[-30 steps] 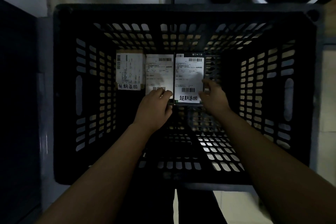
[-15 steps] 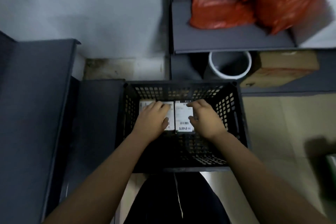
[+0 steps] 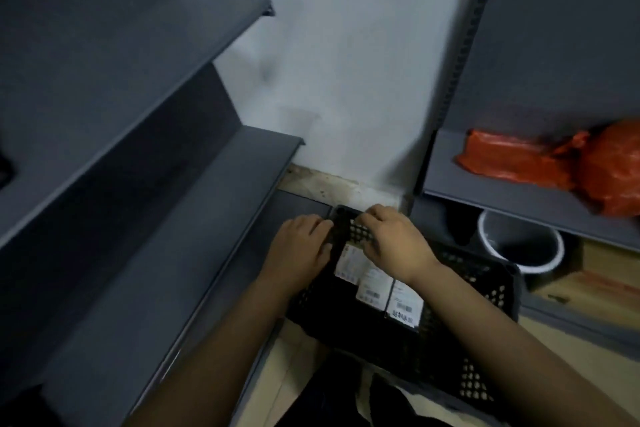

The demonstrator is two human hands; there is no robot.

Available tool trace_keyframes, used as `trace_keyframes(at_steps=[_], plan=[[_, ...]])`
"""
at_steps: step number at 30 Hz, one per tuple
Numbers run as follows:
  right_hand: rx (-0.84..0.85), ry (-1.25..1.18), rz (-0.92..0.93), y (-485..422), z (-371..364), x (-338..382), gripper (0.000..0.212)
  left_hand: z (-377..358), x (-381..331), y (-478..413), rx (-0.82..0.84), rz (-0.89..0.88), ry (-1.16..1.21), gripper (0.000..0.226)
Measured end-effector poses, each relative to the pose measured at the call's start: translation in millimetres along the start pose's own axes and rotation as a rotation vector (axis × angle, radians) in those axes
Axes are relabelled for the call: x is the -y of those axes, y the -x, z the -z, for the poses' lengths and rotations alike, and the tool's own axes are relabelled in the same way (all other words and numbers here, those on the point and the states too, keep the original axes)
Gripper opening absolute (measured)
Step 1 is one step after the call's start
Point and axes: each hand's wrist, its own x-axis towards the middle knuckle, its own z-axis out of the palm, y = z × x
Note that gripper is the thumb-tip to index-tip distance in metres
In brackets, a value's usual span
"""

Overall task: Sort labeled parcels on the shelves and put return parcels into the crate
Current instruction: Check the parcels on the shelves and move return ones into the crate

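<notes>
A black perforated crate [image 3: 485, 274] stands on the floor between two shelf units. Three labeled parcels lie side by side on its bottom: one at the left [image 3: 349, 262], one in the middle [image 3: 373, 284] and one at the right [image 3: 405, 305] with handwriting on its label. My left hand [image 3: 298, 248] hovers over the crate's far left corner, fingers loosely curled, holding nothing. My right hand [image 3: 394, 239] hangs above the parcels, fingers also loosely bent and empty. Blur hides whether the fingers touch the rim.
Dark grey shelves [image 3: 166, 204] step up on the left. On the right shelf [image 3: 512, 198] lie red-orange plastic bags [image 3: 540, 163]. Below it stand a white bucket [image 3: 519, 243] and a cardboard box [image 3: 595, 274]. A white wall is behind.
Both hands have let go of the parcels and lifted out of the crate. The view has pulled up and swung left, so the crate now looks small and tilted.
</notes>
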Motion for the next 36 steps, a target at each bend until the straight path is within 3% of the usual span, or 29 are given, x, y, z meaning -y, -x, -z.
trace_keyframes(at_steps=[5,9,15,19,28,36], plan=[[0.075,0.07,0.268,-11,-10,45,0.035,22,-3,65,-0.054,0.28,-0.094,0.035],[0.124,-0.007,0.491,-7,-30,93,0.032,40,-13,142,-0.048,0.481,-0.17,0.042],[0.211,-0.035,0.812,21,-52,187,0.035,68,-40,258,-0.034,0.805,-0.247,0.029],[0.291,-0.016,1.001,53,-65,256,0.036,94,-64,331,-0.107,1.017,-0.3,0.033],[0.376,-0.045,1.352,183,-97,428,0.039,157,-143,516,-0.262,1.407,-0.536,0.035],[0.424,-0.094,1.585,337,-127,581,0.042,217,-224,701,-0.292,1.559,-0.721,0.041]])
